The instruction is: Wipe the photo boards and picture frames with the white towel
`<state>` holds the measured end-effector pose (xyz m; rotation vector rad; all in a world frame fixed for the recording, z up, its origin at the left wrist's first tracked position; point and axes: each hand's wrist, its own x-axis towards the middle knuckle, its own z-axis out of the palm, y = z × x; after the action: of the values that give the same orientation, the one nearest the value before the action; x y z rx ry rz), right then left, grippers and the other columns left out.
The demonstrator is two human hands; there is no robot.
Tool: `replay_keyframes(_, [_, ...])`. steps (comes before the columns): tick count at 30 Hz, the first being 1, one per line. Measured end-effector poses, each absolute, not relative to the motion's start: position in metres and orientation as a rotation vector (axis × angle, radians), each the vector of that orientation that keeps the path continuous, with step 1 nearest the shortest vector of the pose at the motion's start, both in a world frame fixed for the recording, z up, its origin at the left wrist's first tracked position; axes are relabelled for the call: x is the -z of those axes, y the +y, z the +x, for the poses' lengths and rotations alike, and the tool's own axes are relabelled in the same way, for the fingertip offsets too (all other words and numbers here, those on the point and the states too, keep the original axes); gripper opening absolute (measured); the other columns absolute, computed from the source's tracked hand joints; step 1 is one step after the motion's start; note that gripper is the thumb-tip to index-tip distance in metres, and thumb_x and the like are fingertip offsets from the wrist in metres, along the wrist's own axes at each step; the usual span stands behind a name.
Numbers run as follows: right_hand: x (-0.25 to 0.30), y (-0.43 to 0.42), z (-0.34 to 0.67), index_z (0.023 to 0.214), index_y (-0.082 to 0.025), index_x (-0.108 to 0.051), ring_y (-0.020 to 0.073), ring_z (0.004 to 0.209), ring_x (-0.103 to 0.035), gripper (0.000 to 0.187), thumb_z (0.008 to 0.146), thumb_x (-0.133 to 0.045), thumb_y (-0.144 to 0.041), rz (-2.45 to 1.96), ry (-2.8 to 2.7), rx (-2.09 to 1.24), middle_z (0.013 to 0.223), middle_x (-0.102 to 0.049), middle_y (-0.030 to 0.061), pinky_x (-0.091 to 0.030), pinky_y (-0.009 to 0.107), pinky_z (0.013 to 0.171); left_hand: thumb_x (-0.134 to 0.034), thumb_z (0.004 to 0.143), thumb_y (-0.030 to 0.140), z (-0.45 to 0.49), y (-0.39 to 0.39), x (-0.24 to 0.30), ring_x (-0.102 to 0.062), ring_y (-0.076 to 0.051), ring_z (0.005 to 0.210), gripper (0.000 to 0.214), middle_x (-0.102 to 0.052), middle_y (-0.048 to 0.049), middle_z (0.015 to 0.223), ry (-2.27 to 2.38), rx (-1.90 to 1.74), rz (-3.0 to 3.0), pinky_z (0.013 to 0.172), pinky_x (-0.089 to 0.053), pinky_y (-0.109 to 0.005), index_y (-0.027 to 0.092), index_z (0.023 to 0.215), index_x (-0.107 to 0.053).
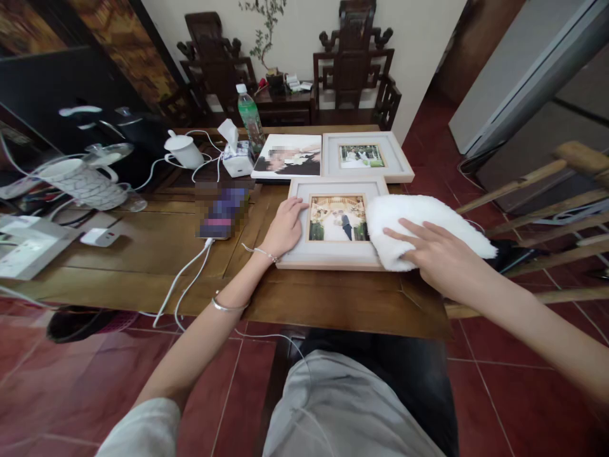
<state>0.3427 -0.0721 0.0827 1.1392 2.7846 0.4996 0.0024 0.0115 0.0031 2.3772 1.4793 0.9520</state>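
Note:
A light wooden picture frame (304, 254) with a wedding photo lies flat on the wooden table (333, 304) near its front edge. My left hand (285, 227) rests on the frame's left border, fingers laid flat and together. My right hand (435, 254) presses down with fingers stretched out on a white fluffy cloth (419, 219), which covers the frame's right side and hangs past the table's right edge.
Behind lie a second framed photo (366, 155) and an unframed photo print (289, 155). A phone (221, 212) on a white cable, a tissue box (236, 158), a green bottle (250, 120), a kettle (183, 150) and a patterned teapot (88, 184) stand to the left. Carved chairs line the wall.

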Motion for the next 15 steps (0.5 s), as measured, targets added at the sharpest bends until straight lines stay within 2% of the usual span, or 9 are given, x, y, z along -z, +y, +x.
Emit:
replay_keyframes(8, [-0.089, -0.079, 0.325, 0.092, -0.020, -0.078, 0.0366, 0.136, -0.047, 0.043, 0.070, -0.051, 0.005, 1.137, 2.815, -0.391, 0.144, -0.055, 0.0061, -0.046, 0.057, 0.103, -0.039, 0.081, 0.002, 0.002, 0.013, -0.002, -0.035, -0.025, 0.146, 0.050, -0.051, -0.0113, 0.147, 1.434, -0.977, 2.285, 0.122, -0.028, -0.050, 0.016, 0.125, -0.060])
replay_keyframes(12, [-0.095, -0.081, 0.283, 0.099, -0.018, -0.077, 0.0358, 0.137, -0.045, 0.041, 0.077, -0.049, 0.003, 1.157, 2.812, -0.276, 0.144, -0.055, 0.0076, -0.044, 0.056, 0.106, -0.039, 0.083, 0.004, 0.002, 0.013, -0.003, -0.036, -0.025, 0.146, 0.049, -0.053, -0.0094, 0.147, 1.435, -0.983, 2.282, 0.122, -0.029, -0.050, 0.018, 0.125, -0.061])
replay_keyframes(15, [-0.094, -0.081, 0.247, 0.100, -0.020, -0.076, 0.0338, 0.136, -0.047, 0.040, 0.083, -0.045, 0.000, 1.111, 2.867, -0.243, 0.143, -0.058, 0.0069, -0.044, 0.053, 0.106, -0.041, 0.090, 0.015, 0.002, 0.013, -0.004, -0.034, -0.026, 0.147, 0.042, -0.052, -0.0096, 0.147, 1.459, -0.915, 2.302, 0.122, -0.026, -0.052, 0.018, 0.128, -0.059])
